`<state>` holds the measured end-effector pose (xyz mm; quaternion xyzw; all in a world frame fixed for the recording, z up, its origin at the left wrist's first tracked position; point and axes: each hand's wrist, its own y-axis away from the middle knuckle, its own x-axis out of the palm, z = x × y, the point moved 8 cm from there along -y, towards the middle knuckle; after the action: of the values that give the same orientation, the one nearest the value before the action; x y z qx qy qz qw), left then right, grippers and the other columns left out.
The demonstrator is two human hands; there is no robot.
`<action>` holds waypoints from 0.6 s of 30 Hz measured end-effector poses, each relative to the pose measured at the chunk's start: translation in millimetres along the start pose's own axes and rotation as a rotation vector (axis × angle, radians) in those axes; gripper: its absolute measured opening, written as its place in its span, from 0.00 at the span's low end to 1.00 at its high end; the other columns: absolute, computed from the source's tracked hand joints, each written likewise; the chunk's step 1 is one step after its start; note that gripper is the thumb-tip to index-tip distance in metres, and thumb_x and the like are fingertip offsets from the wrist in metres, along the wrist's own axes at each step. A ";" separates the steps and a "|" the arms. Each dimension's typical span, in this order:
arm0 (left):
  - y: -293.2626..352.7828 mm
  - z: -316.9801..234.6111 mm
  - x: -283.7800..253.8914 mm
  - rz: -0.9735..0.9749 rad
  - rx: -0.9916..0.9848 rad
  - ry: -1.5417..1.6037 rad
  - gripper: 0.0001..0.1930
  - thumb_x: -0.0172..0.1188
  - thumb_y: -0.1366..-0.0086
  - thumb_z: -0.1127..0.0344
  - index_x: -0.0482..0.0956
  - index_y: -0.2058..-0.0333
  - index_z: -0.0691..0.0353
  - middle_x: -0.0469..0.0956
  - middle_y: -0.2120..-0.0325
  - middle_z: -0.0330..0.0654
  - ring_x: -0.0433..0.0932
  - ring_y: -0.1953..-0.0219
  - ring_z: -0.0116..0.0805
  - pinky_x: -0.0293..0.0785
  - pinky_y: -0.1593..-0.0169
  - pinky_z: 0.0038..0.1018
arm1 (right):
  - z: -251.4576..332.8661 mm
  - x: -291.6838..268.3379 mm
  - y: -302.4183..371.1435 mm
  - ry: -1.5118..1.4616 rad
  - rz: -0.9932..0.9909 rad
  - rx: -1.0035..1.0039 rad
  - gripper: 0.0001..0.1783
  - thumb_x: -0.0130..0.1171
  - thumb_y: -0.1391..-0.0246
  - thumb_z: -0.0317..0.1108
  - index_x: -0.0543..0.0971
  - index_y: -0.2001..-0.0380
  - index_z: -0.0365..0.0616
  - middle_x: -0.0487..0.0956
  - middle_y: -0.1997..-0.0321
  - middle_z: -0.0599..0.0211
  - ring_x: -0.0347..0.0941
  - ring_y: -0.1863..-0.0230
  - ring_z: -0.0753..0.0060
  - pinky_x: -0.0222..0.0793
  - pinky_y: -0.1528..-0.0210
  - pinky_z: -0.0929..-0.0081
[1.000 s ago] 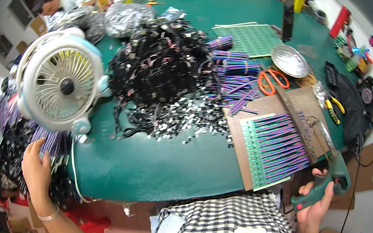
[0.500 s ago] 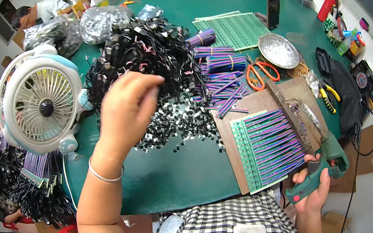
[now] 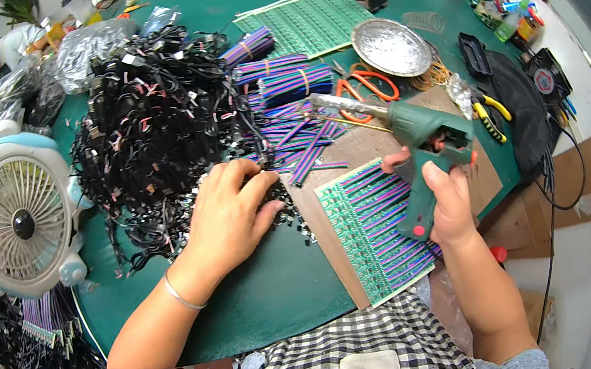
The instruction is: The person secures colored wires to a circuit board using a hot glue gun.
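Observation:
My right hand (image 3: 447, 194) grips a green soldering gun (image 3: 424, 135), its metal tip (image 3: 344, 103) raised toward the upper left. Beneath it lies a green circuit board panel (image 3: 351, 234) with rows of purple, blue and black wires (image 3: 389, 227), resting on a brown work board (image 3: 487, 187) and partly covered by the gun. My left hand (image 3: 230, 215) reaches over a pile of small black and white connectors (image 3: 287, 216), fingers bent, thumb apart from the forefinger. Its fingertips are among the connectors and partly hidden.
Black cables (image 3: 151, 115) heap behind my left hand, with a fan (image 3: 20, 219) at left. Wire bundles (image 3: 287, 86), orange-handled scissors (image 3: 377, 85), a metal dish (image 3: 390, 47) and more circuit panels (image 3: 307, 22) lie farther back. Yellow-handled pliers (image 3: 491, 116) lie at right.
My left hand has come down from above the cables onto the connectors. My right hand has lifted the soldering gun up and leftward over the panel, its tip turned left. The view has shifted.

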<state>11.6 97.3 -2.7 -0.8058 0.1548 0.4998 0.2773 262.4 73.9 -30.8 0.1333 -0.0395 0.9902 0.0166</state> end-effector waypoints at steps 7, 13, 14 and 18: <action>6.7 -0.4 5.9 0.014 0.064 -0.011 0.14 0.66 0.47 0.71 0.78 0.60 0.58 0.72 0.62 0.45 0.70 0.57 0.46 0.67 0.52 0.39 | 2.0 5.5 4.4 -0.012 0.021 -0.018 0.31 0.50 0.40 0.43 0.64 0.42 0.29 0.77 0.50 0.43 0.76 0.48 0.56 0.67 0.40 0.59; 19.5 2.5 2.5 0.033 0.077 0.014 0.13 0.66 0.48 0.72 0.77 0.63 0.57 0.72 0.66 0.42 0.71 0.60 0.45 0.67 0.55 0.37 | 1.1 15.3 13.4 -0.034 0.064 0.007 0.33 0.49 0.40 0.44 0.63 0.40 0.29 0.76 0.48 0.42 0.76 0.48 0.53 0.67 0.39 0.57; 21.2 3.5 0.8 0.033 0.066 0.032 0.12 0.67 0.48 0.73 0.78 0.63 0.57 0.72 0.66 0.42 0.71 0.61 0.44 0.67 0.55 0.37 | 0.2 18.7 15.6 -0.034 0.079 0.013 0.33 0.50 0.40 0.45 0.62 0.40 0.29 0.76 0.48 0.42 0.77 0.48 0.52 0.67 0.39 0.57; 27.3 5.8 -4.3 0.005 0.054 0.073 0.11 0.68 0.51 0.72 0.80 0.67 0.56 0.74 0.67 0.39 0.72 0.60 0.43 0.67 0.54 0.37 | -2.9 28.5 27.5 -0.141 0.108 0.034 0.31 0.53 0.41 0.40 0.64 0.41 0.31 0.77 0.48 0.44 0.76 0.47 0.55 0.69 0.40 0.58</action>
<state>-8.9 78.8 -8.9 -0.8154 0.1801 0.4664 0.2920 233.0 47.3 -28.0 0.2005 -0.0310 0.9783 -0.0421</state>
